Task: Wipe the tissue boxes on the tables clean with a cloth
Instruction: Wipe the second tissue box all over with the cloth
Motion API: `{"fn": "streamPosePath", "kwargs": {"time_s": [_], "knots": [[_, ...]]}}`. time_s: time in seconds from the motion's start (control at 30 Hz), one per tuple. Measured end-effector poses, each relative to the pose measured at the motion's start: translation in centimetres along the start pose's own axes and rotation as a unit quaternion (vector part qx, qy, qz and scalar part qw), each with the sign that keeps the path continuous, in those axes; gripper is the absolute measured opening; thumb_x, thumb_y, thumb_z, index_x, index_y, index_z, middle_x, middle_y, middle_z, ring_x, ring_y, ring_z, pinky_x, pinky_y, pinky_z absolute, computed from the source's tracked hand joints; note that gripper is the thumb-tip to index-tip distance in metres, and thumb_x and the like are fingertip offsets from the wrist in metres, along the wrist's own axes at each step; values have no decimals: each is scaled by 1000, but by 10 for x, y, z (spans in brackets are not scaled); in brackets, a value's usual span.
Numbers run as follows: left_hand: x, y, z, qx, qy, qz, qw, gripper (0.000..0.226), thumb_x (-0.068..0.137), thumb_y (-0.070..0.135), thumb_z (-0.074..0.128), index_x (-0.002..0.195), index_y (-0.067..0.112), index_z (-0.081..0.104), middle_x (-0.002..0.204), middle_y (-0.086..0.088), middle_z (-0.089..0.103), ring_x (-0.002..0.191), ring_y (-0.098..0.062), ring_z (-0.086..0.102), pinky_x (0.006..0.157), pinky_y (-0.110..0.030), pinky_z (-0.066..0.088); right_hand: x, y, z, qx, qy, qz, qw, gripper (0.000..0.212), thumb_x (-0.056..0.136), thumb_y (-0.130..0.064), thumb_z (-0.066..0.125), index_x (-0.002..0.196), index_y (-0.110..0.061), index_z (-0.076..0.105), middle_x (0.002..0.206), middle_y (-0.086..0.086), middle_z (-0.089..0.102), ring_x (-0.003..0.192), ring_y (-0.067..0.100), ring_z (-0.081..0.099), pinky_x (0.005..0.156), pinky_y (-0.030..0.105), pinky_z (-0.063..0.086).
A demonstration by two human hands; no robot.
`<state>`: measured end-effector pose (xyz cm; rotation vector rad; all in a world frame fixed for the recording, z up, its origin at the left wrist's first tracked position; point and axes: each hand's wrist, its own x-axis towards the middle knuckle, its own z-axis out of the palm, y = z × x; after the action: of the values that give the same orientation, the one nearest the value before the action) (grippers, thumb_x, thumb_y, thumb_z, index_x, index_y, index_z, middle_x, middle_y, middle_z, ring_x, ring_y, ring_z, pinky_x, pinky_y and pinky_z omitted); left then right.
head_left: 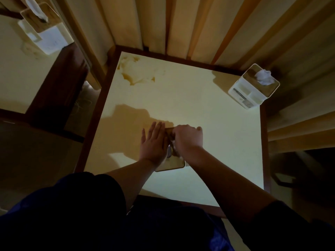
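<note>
Wiping step: left hand [154, 142] lies flat, steadying the near tissue box [174, 164]; right hand [187, 138] fingers curl, apparently over a cloth (barely visible). Next, probably the corner tissue box [253, 87].

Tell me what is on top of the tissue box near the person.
Both hands are on the near tissue box: the left hand lies flat, the right hand is curled. Something pale shows between them; whether it is the cloth is unclear. Most of the lid is covered.

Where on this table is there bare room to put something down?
Most of the table top is bare: the wide stretch between the hands and the corner tissue box, and the near right part. The far left corner carries brown stains. It is crowded only where the left hand and right hand work on the near tissue box.
</note>
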<state>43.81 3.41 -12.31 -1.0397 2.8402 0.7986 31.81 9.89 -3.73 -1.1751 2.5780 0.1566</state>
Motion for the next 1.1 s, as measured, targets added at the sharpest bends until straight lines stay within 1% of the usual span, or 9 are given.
{"fn": "streamPosePath", "kwargs": {"time_s": [0.23, 0.33, 0.47, 0.63, 0.77, 0.83, 0.9, 1.0, 1.1], "knots": [[-1, -1, 0, -7, -3, -1, 1000, 67, 106, 48, 11, 166, 20, 15, 174, 3, 13, 160, -14, -6, 129, -51, -4, 1, 9, 26, 30, 71, -6, 997, 25, 104, -25, 48, 114, -30, 71, 114, -2, 70, 102, 24, 71, 92, 40, 39], [0, -2, 1, -28, -3, -5, 1000, 63, 108, 44, 20, 166, 19, 17, 173, 2, 16, 161, -15, -4, 129, -52, -4, -19, 9, 34, 28, 91, -10, 995, 9, 89, -23, 73, 97, -28, 76, 103, 2, 74, 84, 27, 75, 80, 42, 49], [2, -8, 3, -13, -9, 12, 1000, 69, 104, 47, 14, 166, 19, 17, 174, 1, 16, 161, -17, -1, 128, -56, 0, -55, 16, 46, 26, 111, -17, 993, 20, 72, -20, 91, 79, -25, 72, 82, 1, 72, 60, 28, 70, 62, 35, 45], [1, -6, 8, -23, 48, 13, 998, 64, 103, 36, 23, 161, 12, 34, 167, -6, 33, 157, -20, 10, 126, -62, 16, -93, 30, 50, 12, 37, -21, 999, 15, 77, -23, 82, 78, -29, 69, 85, -6, 71, 61, 21, 67, 67, 34, 34], [4, -9, 12, -17, 69, 24, 997, 60, 102, 33, 32, 156, 9, 44, 160, -9, 45, 153, -22, 21, 117, -69, 30, -95, 26, 30, 11, -32, -23, 999, 12, 96, -38, 66, 93, -28, 73, 101, -1, 73, 89, 23, 71, 82, 39, 43], [5, -5, 8, -19, 44, 15, 999, 66, 101, 39, 24, 159, 12, 38, 165, -5, 38, 157, -21, 18, 122, -66, 22, -80, 19, 14, -3, -103, 0, 995, 25, 91, -49, 73, 97, -25, 71, 100, 0, 71, 98, 24, 69, 90, 40, 42], [3, -2, 3, -20, -2, -6, 1000, 73, 98, 45, 9, 165, 18, 22, 172, 2, 20, 160, -15, 1, 128, -57, 5, -62, 10, 5, -1, -128, 22, 992, 21, 87, -41, 77, 88, -23, 65, 92, -2, 71, 95, 23, 72, 91, 40, 39], [0, -1, -1, -25, -10, -11, 1000, 75, 98, 50, 2, 167, 21, 14, 174, 4, 12, 160, -13, -7, 129, -52, -3, -35, -2, -6, 12, -91, 39, 995, 16, 97, -24, 59, 83, -25, 53, 97, 0, 71, 98, 26, 73, 94, 41, 38], [-1, 1, -1, -15, -11, -12, 1000, 73, 100, 51, 2, 167, 21, 10, 174, 5, 10, 160, -12, -9, 129, -52, -4, -7, -9, -13, 20, -49, 54, 997, 5, 100, -27, 59, 95, -27, 58, 106, 1, 72, 103, 27, 72, 93, 41, 39]]}}
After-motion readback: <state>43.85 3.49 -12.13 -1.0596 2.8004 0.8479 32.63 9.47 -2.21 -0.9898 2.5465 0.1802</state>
